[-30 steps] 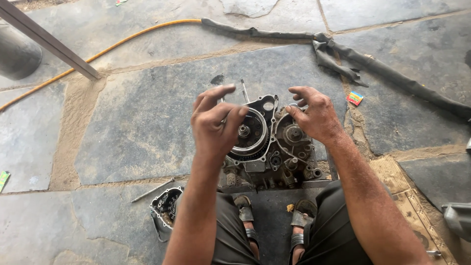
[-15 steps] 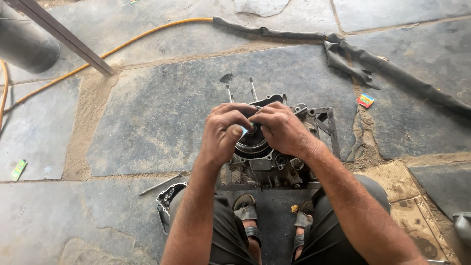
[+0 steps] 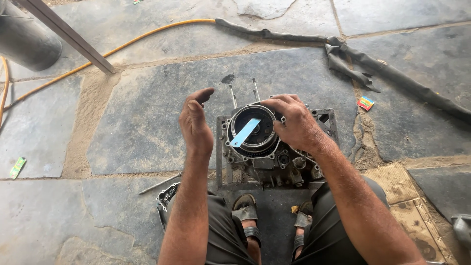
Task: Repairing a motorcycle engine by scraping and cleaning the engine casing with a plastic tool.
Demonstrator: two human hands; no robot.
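A greasy motorcycle engine case [image 3: 274, 157] stands on a metal frame [image 3: 327, 118] on the stone floor, right in front of my feet. Its round drum [image 3: 251, 131] faces up, and a flat blue strip [image 3: 244, 132] lies slanted across it. My right hand [image 3: 294, 122] rests on the drum's right rim with the fingers curled over the edge. My left hand [image 3: 195, 122] hovers just left of the engine, flat and empty, fingers pointing away. Two thin studs [image 3: 244, 92] stick out beyond the drum.
A metal cover part [image 3: 166, 201] and a thin rod [image 3: 159, 184] lie by my left knee. A yellow hose [image 3: 122, 46] and a dark rubber strip [image 3: 373, 66] run across the far floor. A grey cylinder [image 3: 27, 41] and a slanted bar [image 3: 73, 41] stand at the far left.
Both hands were together over the drum. Now my left hand has lifted off to the left and opened, uncovering the drum and the blue strip; my right hand stays on the rim.
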